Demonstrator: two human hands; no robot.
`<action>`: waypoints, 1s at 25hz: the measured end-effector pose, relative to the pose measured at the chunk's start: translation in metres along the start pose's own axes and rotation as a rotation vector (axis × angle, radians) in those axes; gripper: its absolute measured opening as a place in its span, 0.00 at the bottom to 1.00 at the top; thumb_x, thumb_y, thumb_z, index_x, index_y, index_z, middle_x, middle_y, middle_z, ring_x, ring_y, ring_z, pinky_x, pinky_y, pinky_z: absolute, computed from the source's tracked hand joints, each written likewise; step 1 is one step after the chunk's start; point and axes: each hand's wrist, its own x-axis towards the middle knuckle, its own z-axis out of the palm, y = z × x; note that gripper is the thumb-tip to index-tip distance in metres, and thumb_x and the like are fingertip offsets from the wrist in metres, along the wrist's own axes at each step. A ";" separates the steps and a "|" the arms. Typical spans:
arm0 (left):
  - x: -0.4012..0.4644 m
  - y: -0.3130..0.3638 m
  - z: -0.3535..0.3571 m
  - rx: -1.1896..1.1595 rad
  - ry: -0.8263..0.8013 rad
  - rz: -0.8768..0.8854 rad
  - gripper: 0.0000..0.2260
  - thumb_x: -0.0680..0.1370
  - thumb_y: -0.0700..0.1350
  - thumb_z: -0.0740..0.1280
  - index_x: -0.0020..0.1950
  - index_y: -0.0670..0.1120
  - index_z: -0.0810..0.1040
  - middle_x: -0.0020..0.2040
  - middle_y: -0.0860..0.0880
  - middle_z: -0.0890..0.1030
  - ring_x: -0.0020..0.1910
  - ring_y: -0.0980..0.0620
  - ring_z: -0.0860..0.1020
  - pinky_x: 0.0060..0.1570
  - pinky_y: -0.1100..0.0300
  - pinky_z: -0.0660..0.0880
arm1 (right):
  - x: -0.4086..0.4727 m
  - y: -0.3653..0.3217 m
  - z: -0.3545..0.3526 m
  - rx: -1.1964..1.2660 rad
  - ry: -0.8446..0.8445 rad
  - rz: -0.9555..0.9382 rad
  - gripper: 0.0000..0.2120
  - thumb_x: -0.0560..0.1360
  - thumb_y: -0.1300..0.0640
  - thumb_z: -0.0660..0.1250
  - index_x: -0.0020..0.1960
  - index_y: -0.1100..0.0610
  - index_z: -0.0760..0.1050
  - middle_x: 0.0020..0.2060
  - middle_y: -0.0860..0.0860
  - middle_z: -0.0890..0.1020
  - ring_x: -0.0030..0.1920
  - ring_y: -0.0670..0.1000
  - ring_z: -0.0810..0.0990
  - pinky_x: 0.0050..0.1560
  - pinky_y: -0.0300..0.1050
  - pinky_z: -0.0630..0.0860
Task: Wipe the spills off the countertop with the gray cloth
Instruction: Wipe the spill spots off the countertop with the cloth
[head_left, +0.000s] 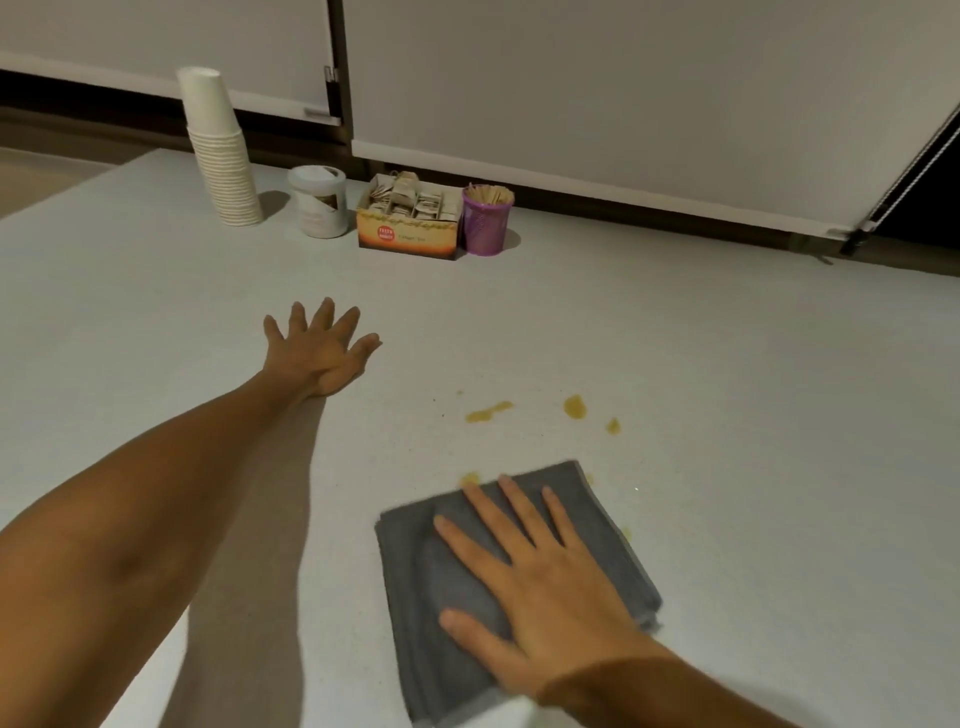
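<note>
- The right hand (540, 587) lies flat on the folded cloth (447, 639) at the near right of the surface (727, 364), fingers spread and pressing down — no closed grip, just the palm on top.
- The left hand (319, 348) rests open on the bare surface further left, fingers splayed, holding nothing.
- The spills (574, 406) are yellowish blotches just beyond the cloth's far edge; one small spot touches that edge, and another shows at its right side.
- Risk: a flat palm may let the cloth slide under the hand or bunch at its folds, smearing the liquid wider instead of lifting it.
- Risk: a long push toward the far side could drag the wet streak toward the box (410, 228) and the purple cup (485, 221) of sticks.
- Far left stand stacked cups (221, 150) and a white tub (318, 205).
- Writing: the box has a red round logo and a line of print — both too blurred to read, as is the tub's label.
</note>
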 end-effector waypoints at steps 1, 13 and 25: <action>0.001 -0.002 0.002 -0.006 0.017 0.000 0.38 0.73 0.73 0.34 0.80 0.58 0.47 0.82 0.48 0.46 0.79 0.37 0.43 0.72 0.32 0.40 | 0.021 0.003 0.000 0.024 0.003 0.010 0.34 0.79 0.28 0.44 0.80 0.39 0.44 0.81 0.48 0.48 0.80 0.55 0.41 0.75 0.64 0.41; 0.010 -0.007 0.010 -0.004 0.106 0.012 0.29 0.80 0.63 0.39 0.80 0.56 0.50 0.82 0.48 0.49 0.80 0.39 0.45 0.74 0.33 0.42 | 0.287 0.097 0.003 0.020 0.006 0.182 0.36 0.76 0.28 0.38 0.81 0.40 0.46 0.81 0.49 0.49 0.79 0.56 0.44 0.76 0.64 0.40; 0.003 -0.004 0.003 -0.004 0.091 0.013 0.29 0.81 0.63 0.41 0.80 0.55 0.52 0.82 0.48 0.48 0.80 0.39 0.44 0.74 0.33 0.41 | 0.300 0.177 -0.018 -0.026 -0.006 0.248 0.36 0.77 0.26 0.41 0.81 0.40 0.48 0.81 0.48 0.51 0.80 0.55 0.48 0.76 0.63 0.42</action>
